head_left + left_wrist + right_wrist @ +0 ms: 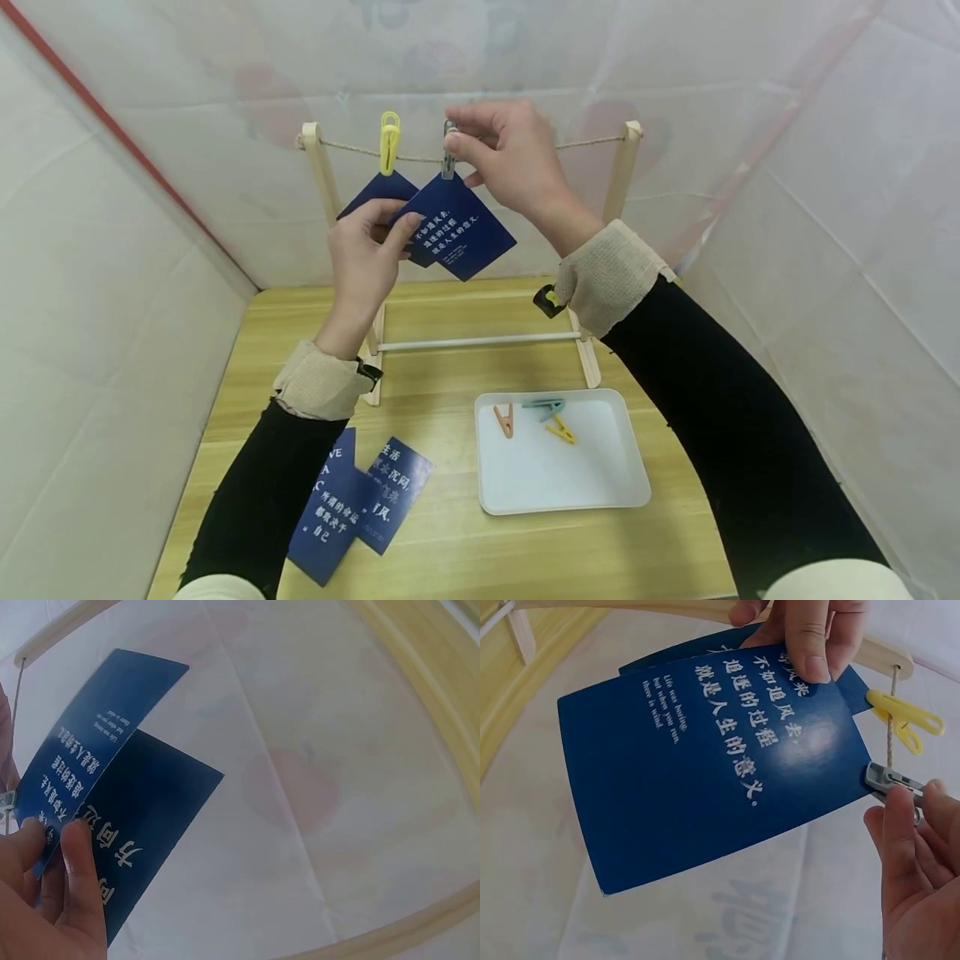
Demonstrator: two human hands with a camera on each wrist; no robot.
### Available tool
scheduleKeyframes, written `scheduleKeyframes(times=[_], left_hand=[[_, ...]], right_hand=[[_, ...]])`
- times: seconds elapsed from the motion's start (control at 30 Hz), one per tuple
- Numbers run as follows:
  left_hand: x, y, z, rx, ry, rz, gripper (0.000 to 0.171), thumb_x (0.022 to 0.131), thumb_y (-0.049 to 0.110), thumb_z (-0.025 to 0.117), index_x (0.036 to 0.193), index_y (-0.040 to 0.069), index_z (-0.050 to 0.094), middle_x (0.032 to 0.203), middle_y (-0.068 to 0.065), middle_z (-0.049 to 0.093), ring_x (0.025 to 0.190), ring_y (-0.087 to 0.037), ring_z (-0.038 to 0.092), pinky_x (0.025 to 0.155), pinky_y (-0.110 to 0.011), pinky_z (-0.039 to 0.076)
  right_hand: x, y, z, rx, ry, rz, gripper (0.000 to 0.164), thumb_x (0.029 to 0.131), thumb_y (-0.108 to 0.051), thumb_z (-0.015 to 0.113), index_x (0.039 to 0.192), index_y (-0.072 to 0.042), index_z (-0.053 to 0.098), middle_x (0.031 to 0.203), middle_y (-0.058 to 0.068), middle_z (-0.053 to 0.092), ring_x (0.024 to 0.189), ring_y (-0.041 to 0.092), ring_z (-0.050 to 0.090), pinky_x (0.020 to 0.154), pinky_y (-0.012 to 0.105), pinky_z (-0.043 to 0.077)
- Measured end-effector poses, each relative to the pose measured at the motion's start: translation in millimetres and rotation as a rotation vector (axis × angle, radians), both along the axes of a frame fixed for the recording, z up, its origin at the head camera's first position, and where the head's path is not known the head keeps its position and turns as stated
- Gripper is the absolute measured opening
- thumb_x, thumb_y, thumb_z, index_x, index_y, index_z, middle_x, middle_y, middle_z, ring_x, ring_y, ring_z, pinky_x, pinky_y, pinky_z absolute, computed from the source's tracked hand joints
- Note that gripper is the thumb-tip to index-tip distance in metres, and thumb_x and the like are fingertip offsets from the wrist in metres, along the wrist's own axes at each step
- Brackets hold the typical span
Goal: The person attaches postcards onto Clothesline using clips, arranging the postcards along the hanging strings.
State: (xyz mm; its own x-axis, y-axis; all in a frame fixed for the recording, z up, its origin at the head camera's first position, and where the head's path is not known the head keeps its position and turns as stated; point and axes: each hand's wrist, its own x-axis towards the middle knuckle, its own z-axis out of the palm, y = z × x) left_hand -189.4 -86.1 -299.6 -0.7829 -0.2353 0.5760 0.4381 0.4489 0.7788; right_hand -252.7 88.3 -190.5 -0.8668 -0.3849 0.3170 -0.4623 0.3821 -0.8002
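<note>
A blue card (472,229) with white lettering hangs tilted at the rope (592,143), one corner at the top. My left hand (363,254) pinches its left edge between thumb and fingers. At the top corner, my right hand (521,158) pinches a grey clothespin (889,778), whose jaws sit over the card's corner at the rope. Partly hidden behind this card is a second blue card (161,802), hanging on the rope from a yellow clothespin (389,143).
Wooden posts (622,171) hold up the rope, with a white bar (480,342) low between them. On the table (435,550), a white tray (558,483) holds orange, teal and yellow clothespins. More blue cards (395,492) lie at the left, partly behind my left sleeve.
</note>
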Motion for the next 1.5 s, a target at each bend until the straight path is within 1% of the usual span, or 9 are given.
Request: scheduleKeyframes(times=[0.27,0.4,0.6,0.73,0.83,1.07,1.27,1.37,1.5], left_hand=[[4.4,0,2.8,0.034,0.076,0.0,0.023,0.091,0.021,0.065,0.101,0.001,0.064,0.084,-0.006,0.066,0.066,-0.017,0.063,0.05,-0.025,0.056],[16.4,4,13.3,0.085,0.075,-0.014,0.02,0.093,0.012,0.062,0.103,-0.005,0.06,0.085,-0.015,0.066,0.067,-0.026,0.063,0.049,-0.029,0.057],[25.0,3,14.8,0.161,0.057,-0.05,0.017,0.094,0.008,0.059,0.099,-0.008,0.06,0.082,-0.024,0.062,0.068,-0.032,0.064,0.049,-0.031,0.057],[27.9,1,12.0,0.184,0.052,-0.058,0.02,0.094,0.009,0.058,0.1,-0.01,0.058,0.084,-0.024,0.063,0.068,-0.035,0.064,0.05,-0.031,0.057],[29.3,1,10.9,0.199,0.039,-0.061,0.019,0.094,0.009,0.058,0.099,-0.01,0.058,0.087,-0.023,0.065,0.067,-0.035,0.064,0.05,-0.029,0.057],[34.9,-1,2.5,0.197,0.016,-0.071,0.021,0.095,0.01,0.058,0.099,-0.01,0.058,0.088,-0.022,0.066,0.067,-0.034,0.064,0.049,-0.03,0.057],[53.6,-10,-14.0,0.14,0.005,-0.053,0.019,0.095,0.008,0.057,0.099,-0.01,0.059,0.086,-0.02,0.066,0.065,-0.032,0.063,0.049,-0.028,0.057],[66.9,-15,-26.6,0.111,-0.01,-0.049,0.017,0.094,0.006,0.057,0.099,-0.01,0.059,0.085,-0.02,0.066,0.066,-0.033,0.063,0.049,-0.025,0.056],[85.4,-21,-49.5,0.071,-0.054,-0.069,0.015,0.095,0.004,0.056,0.1,-0.01,0.06,0.086,-0.021,0.066,0.067,-0.033,0.063,0.053,-0.021,0.056]], right_hand=[[3.8,0,-3.6,-0.077,0.02,-0.023,0.047,0.087,-0.023,0.068,0.133,-0.02,0.054,0.123,0.002,0.061,0.096,0.007,0.062,0.067,0.023,0.057],[21.9,5,4.1,-0.14,0.062,-0.051,0.045,0.089,-0.017,0.068,0.131,-0.017,0.055,0.123,0.001,0.061,0.096,0.009,0.062,0.069,0.024,0.057],[50.9,21,10.7,-0.161,0.327,-0.1,0.025,0.091,-0.009,0.061,0.116,-0.006,0.063,0.11,0.002,0.066,0.089,0.008,0.062,0.065,0.02,0.054],[52.1,41,0.0,-0.187,0.527,-0.071,0.02,0.09,-0.004,0.059,0.108,0.001,0.066,0.101,0.007,0.068,0.083,0.009,0.064,0.055,0.016,0.049],[52.6,58,-10.8,-0.187,0.598,-0.034,0.018,0.088,-0.001,0.06,0.105,0.004,0.066,0.098,0.012,0.069,0.08,0.015,0.065,0.051,0.014,0.048],[65.6,94,-43.3,-0.109,0.521,-0.039,0.019,0.086,0.005,0.06,0.105,0.005,0.065,0.1,0.014,0.068,0.081,0.021,0.065,0.05,0.013,0.047],[76.3,117,-80.4,-0.07,0.405,-0.084,0.02,0.086,0.005,0.062,0.106,0.004,0.065,0.103,0.013,0.068,0.083,0.021,0.064,0.05,0.013,0.047],[75.9,128,-109.0,-0.07,0.357,-0.101,0.021,0.087,0.001,0.063,0.108,0.001,0.066,0.105,0.01,0.068,0.084,0.019,0.064,0.051,0.013,0.048],[73.6,142,-160.3,-0.049,0.263,-0.114,0.022,0.09,-0.009,0.063,0.112,-0.006,0.066,0.108,0.0,0.067,0.086,0.012,0.062,0.053,0.016,0.051]])
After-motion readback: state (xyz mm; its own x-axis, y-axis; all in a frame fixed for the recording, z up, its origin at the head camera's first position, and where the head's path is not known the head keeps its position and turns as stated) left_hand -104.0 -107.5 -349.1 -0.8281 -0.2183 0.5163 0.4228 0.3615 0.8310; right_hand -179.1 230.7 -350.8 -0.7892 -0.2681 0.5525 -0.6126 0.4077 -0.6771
